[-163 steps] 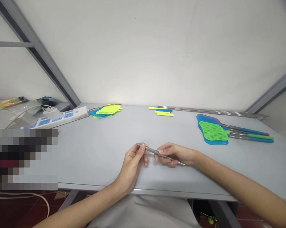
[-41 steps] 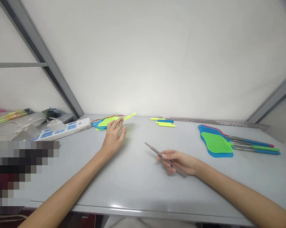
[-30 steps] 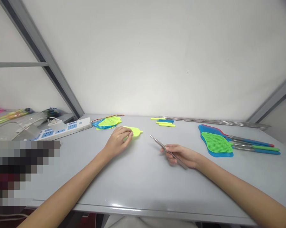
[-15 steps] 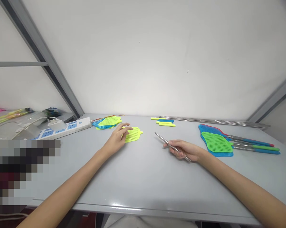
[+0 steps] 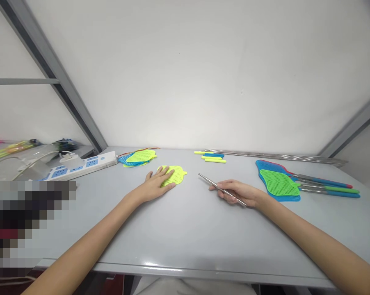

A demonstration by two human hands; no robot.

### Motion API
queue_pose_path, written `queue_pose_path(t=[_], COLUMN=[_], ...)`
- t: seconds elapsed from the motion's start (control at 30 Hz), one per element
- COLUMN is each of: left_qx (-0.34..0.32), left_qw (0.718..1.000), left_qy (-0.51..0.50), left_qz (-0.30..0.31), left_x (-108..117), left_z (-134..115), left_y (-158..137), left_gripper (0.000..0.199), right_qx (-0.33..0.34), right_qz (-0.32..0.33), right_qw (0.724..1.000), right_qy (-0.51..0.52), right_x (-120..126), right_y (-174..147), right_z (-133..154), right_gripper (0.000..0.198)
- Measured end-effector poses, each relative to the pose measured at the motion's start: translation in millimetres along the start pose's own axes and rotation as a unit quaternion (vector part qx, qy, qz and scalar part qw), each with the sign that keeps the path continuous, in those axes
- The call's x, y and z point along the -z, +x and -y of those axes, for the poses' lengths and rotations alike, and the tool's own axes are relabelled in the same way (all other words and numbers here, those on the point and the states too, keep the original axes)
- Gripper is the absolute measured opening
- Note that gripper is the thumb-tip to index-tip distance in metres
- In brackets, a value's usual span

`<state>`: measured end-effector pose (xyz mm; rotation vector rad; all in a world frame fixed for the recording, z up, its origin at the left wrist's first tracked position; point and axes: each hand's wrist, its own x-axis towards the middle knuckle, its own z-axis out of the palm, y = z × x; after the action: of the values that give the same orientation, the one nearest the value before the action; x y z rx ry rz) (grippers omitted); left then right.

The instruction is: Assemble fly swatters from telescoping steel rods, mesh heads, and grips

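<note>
My left hand (image 5: 157, 183) lies flat with its fingers spread over a yellow fly swatter head (image 5: 177, 175), whose short neck points right. Between the fingers and thumb of my right hand (image 5: 234, 192) is a slim metal rod (image 5: 207, 179), slanting up to the left, its tip a short way from the neck of the yellow head. Behind my left hand is a small pile of blue and yellow swatter heads (image 5: 141, 156). Yellow and blue handle sleeves (image 5: 215, 160) lie farther back in the middle.
Fly swatters with handles (image 5: 280, 183) in green, blue and red are stacked at the right. Long metal rods (image 5: 274, 156) lie along the wall. A white power strip (image 5: 94, 164) with plugs stands at the left, near a grey frame post (image 5: 71, 98).
My left hand has come down from a curled pose above the yellow swatter head and now lies flat on it. The right hand still holds the metal rod, almost unmoved.
</note>
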<state>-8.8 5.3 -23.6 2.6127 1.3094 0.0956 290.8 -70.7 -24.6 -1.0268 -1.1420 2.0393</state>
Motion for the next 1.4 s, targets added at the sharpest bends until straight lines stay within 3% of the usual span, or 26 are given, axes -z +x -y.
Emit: queue_pose_path(t=[0.2,0.57,1.07,1.2,1.4], left_qx=[-0.058,-0.091,-0.054,-0.015,0.068], left_qw=[0.997,0.996,0.990,0.960,0.866], left_qy=[-0.020,-0.018,-0.124,-0.271,-0.478], left_qz=[0.040,0.008,-0.045,-0.064,-0.129], left_x=[9.0,11.4,7.5,10.1,14.6], left_z=[-13.8,-19.4,-20.3,-24.6,-18.4], left_y=[-4.0,-4.6,-5.3,-3.7,-0.4], left_gripper=[0.059,0.059,0.067,0.056,0.042], right_qx=[-0.018,-0.020,-0.012,-0.013,-0.013], right_qz=[0.004,0.006,-0.002,-0.001,-0.004], right_qw=[0.997,0.995,0.995,0.994,0.994], right_qy=[-0.078,-0.102,-0.102,-0.105,-0.111], right_x=[-5.4,-8.3,-8.9,-8.0,-8.4], right_y=[-4.0,-5.3,-5.0,-4.4,-5.1], right_z=[1.7,3.3,1.7,1.1,1.7], right_gripper=[0.044,0.039,0.038,0.039,0.039])
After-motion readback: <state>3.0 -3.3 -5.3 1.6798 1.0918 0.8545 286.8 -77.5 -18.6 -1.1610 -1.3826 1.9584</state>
